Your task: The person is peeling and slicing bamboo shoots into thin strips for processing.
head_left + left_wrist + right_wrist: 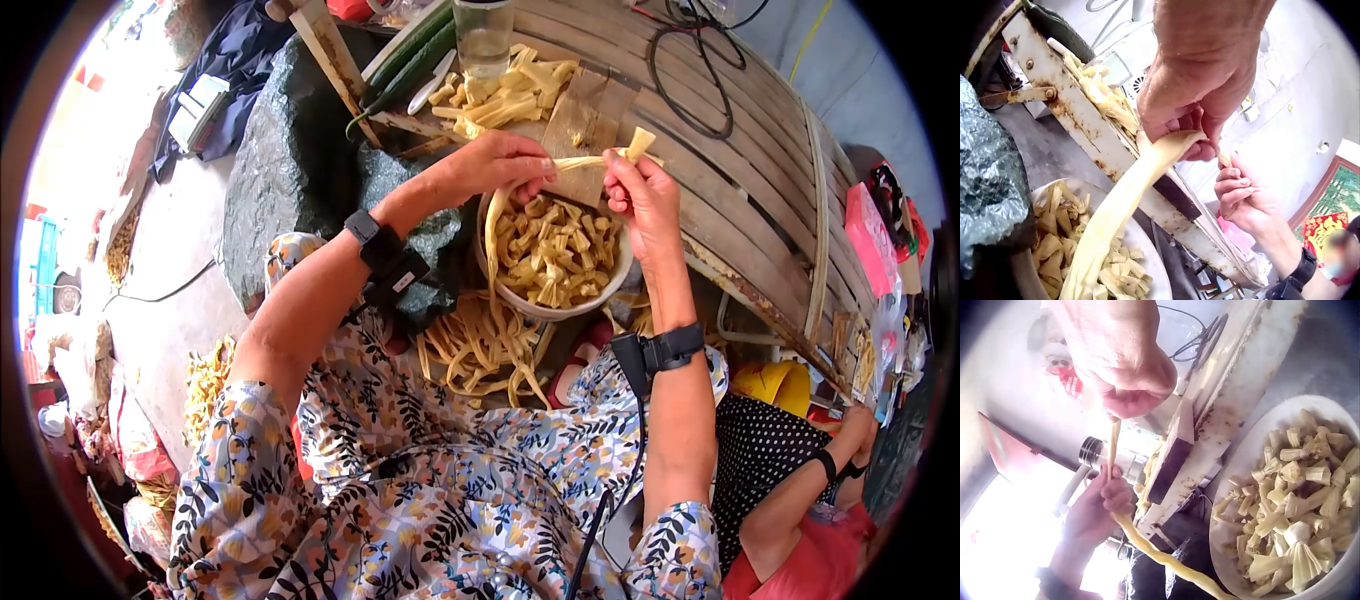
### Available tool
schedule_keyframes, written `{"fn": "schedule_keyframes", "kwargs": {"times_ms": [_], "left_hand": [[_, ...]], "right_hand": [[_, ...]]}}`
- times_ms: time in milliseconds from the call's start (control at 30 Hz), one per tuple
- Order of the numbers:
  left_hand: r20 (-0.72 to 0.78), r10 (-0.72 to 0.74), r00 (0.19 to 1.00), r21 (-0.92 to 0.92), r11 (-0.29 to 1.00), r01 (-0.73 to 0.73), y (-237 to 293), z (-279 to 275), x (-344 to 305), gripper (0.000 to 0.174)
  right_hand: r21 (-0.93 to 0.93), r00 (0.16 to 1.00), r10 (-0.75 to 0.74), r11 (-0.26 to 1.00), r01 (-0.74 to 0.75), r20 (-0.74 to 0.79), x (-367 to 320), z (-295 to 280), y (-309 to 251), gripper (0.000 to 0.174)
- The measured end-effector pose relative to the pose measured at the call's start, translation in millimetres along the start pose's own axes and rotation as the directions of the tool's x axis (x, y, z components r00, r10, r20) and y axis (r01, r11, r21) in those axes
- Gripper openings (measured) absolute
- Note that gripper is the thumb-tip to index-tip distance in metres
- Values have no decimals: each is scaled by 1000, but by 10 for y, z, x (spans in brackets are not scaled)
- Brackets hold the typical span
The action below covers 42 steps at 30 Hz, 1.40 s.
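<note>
A long pale yellow strip (pixel 1107 219) hangs from the left hand (pixel 503 165), which pinches it, down past the rim of a white bowl (pixel 552 312). The right hand (pixel 643 192) pinches the strip's other end, where a folded, flared piece (pixel 641 143) sticks up above the fingers. Between the two hands the strip runs fairly straight, above the bowl. Short knotted yellow pieces (pixel 1297 534) fill the bowl. In the left wrist view, the left hand (pixel 1200 106) has its fingers curled round the strip.
A slatted wooden table (pixel 740 190) bears a wooden board (pixel 590 125), a heap of yellow pieces (pixel 520 95), a clear jar (pixel 484 40), cucumbers (pixel 420 65) and a black cable (pixel 655 75). Loose strips (pixel 480 350) lie below the bowl. Another person's arm (pixel 800 500) is at lower right.
</note>
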<state>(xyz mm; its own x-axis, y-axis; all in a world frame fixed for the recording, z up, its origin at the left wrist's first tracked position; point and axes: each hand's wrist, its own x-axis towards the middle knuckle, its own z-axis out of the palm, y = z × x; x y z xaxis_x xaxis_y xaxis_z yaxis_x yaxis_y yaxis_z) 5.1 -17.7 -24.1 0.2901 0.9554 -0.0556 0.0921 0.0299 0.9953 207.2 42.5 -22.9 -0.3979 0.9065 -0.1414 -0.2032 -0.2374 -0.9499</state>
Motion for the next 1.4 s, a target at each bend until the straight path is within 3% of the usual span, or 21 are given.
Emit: {"fn": "schedule_keyframes", "kwargs": {"times_ms": [133, 267, 500, 600, 700, 733, 800, 867, 900, 933, 967, 1000, 1067, 1100, 1167, 1200, 1233, 1267, 1333, 1367, 1400], "left_hand": [[-163, 105, 981, 293, 955, -54, 64, -218, 247, 25], [-340, 313, 887, 470, 873, -128, -35, -256, 576, 21], [-438, 274, 856, 431, 900, -67, -135, -245, 792, 23], [-449, 306, 840, 473, 878, -68, -283, -264, 864, 23], [-507, 437, 743, 588, 806, -73, -389, -201, 830, 18], [-496, 349, 795, 507, 860, -62, -331, -195, 778, 18], [-443, 178, 879, 340, 940, -19, -175, -230, 594, 19], [-323, 188, 927, 232, 966, -115, -129, -163, 448, 14], [-279, 166, 946, 204, 973, -110, -96, -106, 366, 12], [-235, 143, 962, 175, 979, -102, -90, -57, 287, 11], [-211, 157, 965, 117, 984, -135, -100, -8, 235, 9], [-222, 201, 954, 200, 967, -157, -97, 37, 189, 9], [-213, 288, 934, 355, 913, -200, -86, 164, 152, 9], [-186, 475, 860, 531, 785, -319, -118, 237, 160, 10], [-34, 466, 884, 768, 579, -275, -3, 426, 71, 12], [74, 405, 911, 863, 432, -262, 41, 495, 50, 13], [113, 519, 847, 758, 507, -412, -41, 540, 52, 13], [114, 534, 838, 715, 542, -442, -54, 541, 49, 15], [105, 558, 823, 621, 610, -492, -35, 536, -28, 17], [59, 409, 910, 594, 718, -362, -17, 485, -76, 20], [54, 325, 944, 515, 801, -305, -74, 401, -43, 18]], "right_hand": [[27, 992, -62, 997, 65, -108, 230, 15, -33, 13], [98, 977, -121, 985, 139, -173, 451, 58, -32, 14], [147, 964, -103, 979, 142, -247, 610, 25, 31, 14], [53, 962, -85, 993, 101, -259, 672, 8, 138, 14], [-163, 924, -130, 984, 75, -359, 630, -62, 216, 14], [-231, 902, -148, 971, 55, -405, 585, -66, 200, 14], [-311, 957, -151, 948, 69, -248, 392, -58, 34, 14], [-395, 993, -111, 915, 82, -49, 157, -21, -113, 16], [-583, 993, -94, 803, 121, 77, 74, -89, -78, 26], [-668, 955, -147, 687, 286, 257, -37, -175, -49, 35], [-744, 946, -226, 586, 321, 231, -162, -205, -22, 37], [-810, 929, -304, 478, 340, 211, -247, -213, -18, 40], [-691, 924, -358, 634, 347, 136, -231, -206, -13, 34], [-625, 919, -379, 693, 359, 108, -198, -169, 21, 32], [-556, 923, -378, 752, 354, 76, -132, -97, 131, 20], [-511, 983, -171, 841, 177, 60, -116, -118, 199, 18], [-463, 997, 42, 886, -11, 57, -101, -134, 258, 17], [-413, 965, 254, 887, -205, 66, -96, -152, 294, 15], [-482, 976, 214, 859, -172, 35, -165, -139, 236, 13], [-515, 981, 190, 844, -151, 23, -193, -124, 178, 12], [-547, 986, 167, 827, -133, 12, -216, -116, 141, 11]]}}
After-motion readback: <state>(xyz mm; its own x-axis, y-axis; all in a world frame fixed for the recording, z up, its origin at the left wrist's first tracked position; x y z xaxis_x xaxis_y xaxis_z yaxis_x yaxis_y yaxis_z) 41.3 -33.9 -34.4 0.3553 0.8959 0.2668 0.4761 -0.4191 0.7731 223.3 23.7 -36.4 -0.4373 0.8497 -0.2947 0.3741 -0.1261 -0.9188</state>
